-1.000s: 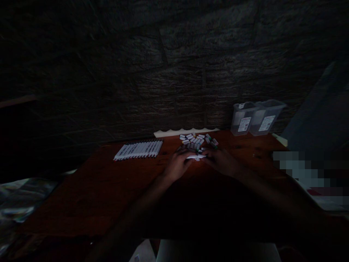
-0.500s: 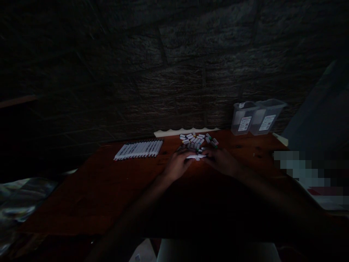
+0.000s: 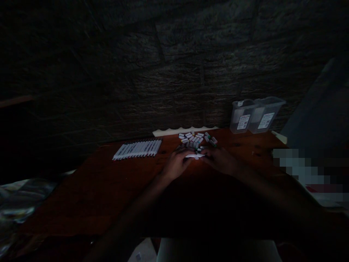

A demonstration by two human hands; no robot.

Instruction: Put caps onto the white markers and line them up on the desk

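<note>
Low over the table, a white marker [image 3: 194, 155] lies sideways between my two hands. My left hand [image 3: 176, 162] is closed round its left end, and my right hand [image 3: 222, 161] pinches its right end. Dim light hides the exact finger grip. Just beyond my fingers is a loose pile of short white marker caps [image 3: 195, 139] with coloured ends, several of them green. To the left, several white markers [image 3: 139, 148] lie side by side in a neat row with dark ends.
Two clear plastic containers [image 3: 240, 122] with white labels stand at the back right of the brown wooden table [image 3: 109, 189]. A pale wavy-edged strip [image 3: 180, 131] runs along the foot of the dark block wall [image 3: 180, 83]. Shiny plastic wrapping [image 3: 24, 200] is at the far left.
The view has shifted slightly. Both hands keep almost the same pose round the marker, and less of its right end shows now. The row and the pile look unchanged.
</note>
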